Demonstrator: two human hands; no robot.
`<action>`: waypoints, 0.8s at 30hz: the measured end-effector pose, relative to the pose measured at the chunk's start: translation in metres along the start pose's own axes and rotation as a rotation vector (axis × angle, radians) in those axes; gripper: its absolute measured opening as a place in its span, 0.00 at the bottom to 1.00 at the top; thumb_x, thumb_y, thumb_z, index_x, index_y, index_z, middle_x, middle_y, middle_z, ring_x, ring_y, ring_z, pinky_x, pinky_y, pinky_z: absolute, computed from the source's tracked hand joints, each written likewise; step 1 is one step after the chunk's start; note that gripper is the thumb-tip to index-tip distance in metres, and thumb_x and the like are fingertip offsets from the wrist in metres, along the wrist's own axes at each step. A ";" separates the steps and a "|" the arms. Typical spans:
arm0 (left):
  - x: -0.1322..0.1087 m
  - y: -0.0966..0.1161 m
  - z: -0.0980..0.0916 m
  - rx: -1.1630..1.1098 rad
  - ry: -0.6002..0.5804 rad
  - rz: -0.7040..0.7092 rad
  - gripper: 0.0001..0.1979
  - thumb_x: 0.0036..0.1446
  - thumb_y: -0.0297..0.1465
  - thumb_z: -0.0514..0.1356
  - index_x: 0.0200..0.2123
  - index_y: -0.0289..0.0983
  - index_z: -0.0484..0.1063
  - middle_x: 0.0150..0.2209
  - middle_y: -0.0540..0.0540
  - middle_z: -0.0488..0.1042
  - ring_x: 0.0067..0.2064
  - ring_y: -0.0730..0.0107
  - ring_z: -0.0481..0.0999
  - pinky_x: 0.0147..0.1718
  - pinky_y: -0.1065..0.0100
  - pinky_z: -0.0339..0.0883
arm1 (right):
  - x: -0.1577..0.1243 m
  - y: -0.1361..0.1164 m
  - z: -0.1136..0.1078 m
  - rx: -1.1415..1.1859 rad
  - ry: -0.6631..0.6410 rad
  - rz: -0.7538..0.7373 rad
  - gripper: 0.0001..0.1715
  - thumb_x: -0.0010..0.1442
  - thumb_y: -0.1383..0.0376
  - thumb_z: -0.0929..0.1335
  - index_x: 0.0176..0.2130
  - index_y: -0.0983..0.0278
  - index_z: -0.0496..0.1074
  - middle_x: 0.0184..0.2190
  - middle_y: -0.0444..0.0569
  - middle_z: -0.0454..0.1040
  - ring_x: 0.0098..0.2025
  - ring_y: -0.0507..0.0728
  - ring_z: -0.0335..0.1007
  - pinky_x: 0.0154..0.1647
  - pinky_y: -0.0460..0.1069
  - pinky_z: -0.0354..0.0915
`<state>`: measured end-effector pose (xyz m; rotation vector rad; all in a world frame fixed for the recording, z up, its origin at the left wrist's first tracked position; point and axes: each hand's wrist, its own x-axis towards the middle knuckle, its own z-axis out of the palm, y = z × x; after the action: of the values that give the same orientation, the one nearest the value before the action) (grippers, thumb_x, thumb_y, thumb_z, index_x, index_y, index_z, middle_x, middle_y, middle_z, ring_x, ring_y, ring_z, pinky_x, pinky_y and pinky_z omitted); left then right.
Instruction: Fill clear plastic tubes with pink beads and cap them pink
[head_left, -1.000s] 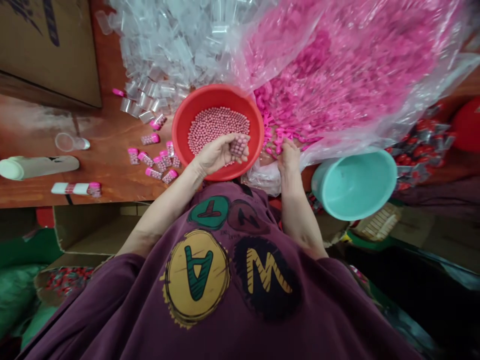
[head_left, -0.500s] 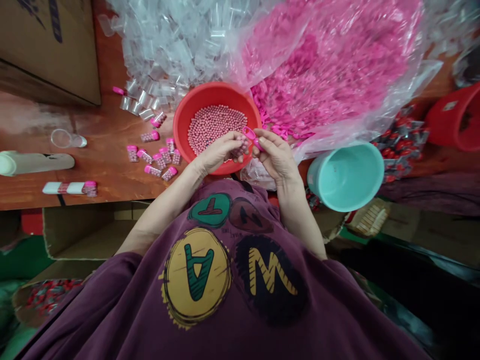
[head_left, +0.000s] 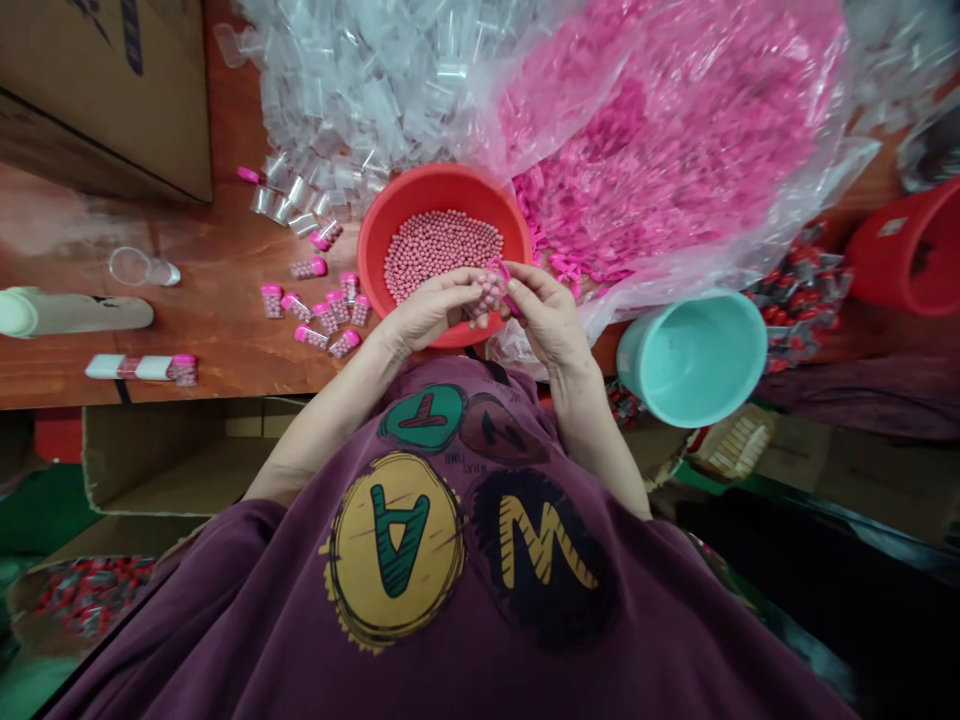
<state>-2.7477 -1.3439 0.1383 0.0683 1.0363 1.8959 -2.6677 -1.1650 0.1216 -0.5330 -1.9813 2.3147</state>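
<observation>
My left hand is closed around a small clear vial of pink beads, held over the near rim of a red bowl. The bowl holds a heap of pink beads. Fingers of my right hand pinch a pink cap against the top of the vial. Both hands meet above the bowl's near edge.
Several capped, filled vials lie left of the bowl on the wooden table. Behind are a pile of empty clear vials and a plastic bag of pink caps. A teal bowl sits right, a red bucket far right, a cardboard box at back left.
My right hand came back from the pile of pink caps with a cap and brought it to the vial in my left hand; now the cap sits at the vial's mouth.
</observation>
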 end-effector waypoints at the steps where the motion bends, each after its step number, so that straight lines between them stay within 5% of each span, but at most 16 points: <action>1: 0.000 0.000 -0.001 -0.003 0.009 -0.003 0.15 0.58 0.33 0.72 0.45 0.33 0.78 0.37 0.45 0.79 0.35 0.70 0.78 0.36 0.67 0.72 | -0.001 -0.001 -0.001 -0.054 0.010 -0.050 0.31 0.61 0.42 0.78 0.55 0.58 0.80 0.47 0.47 0.82 0.36 0.51 0.75 0.40 0.49 0.77; 6: -0.001 -0.001 -0.004 -0.025 0.044 -0.009 0.14 0.56 0.33 0.73 0.43 0.34 0.77 0.36 0.46 0.78 0.34 0.73 0.76 0.33 0.71 0.71 | -0.005 -0.015 0.001 -0.470 0.021 -0.393 0.22 0.72 0.49 0.71 0.57 0.57 0.78 0.54 0.50 0.81 0.53 0.58 0.78 0.58 0.57 0.74; 11: -0.001 -0.001 -0.006 -0.035 0.041 -0.015 0.13 0.55 0.33 0.73 0.39 0.33 0.76 0.34 0.47 0.76 0.32 0.75 0.74 0.30 0.74 0.68 | -0.008 -0.021 0.003 -0.803 0.001 -0.620 0.14 0.75 0.59 0.67 0.54 0.58 0.79 0.49 0.50 0.83 0.51 0.60 0.77 0.56 0.59 0.71; 19: -0.004 -0.004 -0.011 0.013 0.073 -0.029 0.13 0.57 0.34 0.71 0.39 0.33 0.75 0.32 0.48 0.76 0.29 0.76 0.73 0.28 0.73 0.66 | 0.000 -0.012 -0.015 -1.088 -0.089 -0.674 0.13 0.76 0.63 0.66 0.53 0.55 0.80 0.47 0.49 0.82 0.51 0.60 0.72 0.56 0.60 0.65; 24: -0.002 -0.012 -0.020 0.020 0.136 -0.035 0.16 0.56 0.35 0.72 0.46 0.34 0.77 0.36 0.46 0.79 0.32 0.74 0.75 0.30 0.73 0.69 | 0.004 -0.008 -0.020 -1.162 0.055 -0.562 0.14 0.74 0.66 0.67 0.54 0.56 0.81 0.49 0.52 0.83 0.53 0.62 0.71 0.59 0.63 0.64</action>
<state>-2.7465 -1.3558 0.1179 -0.0682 1.1410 1.8790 -2.6677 -1.1439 0.1258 -0.0064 -2.7781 0.6934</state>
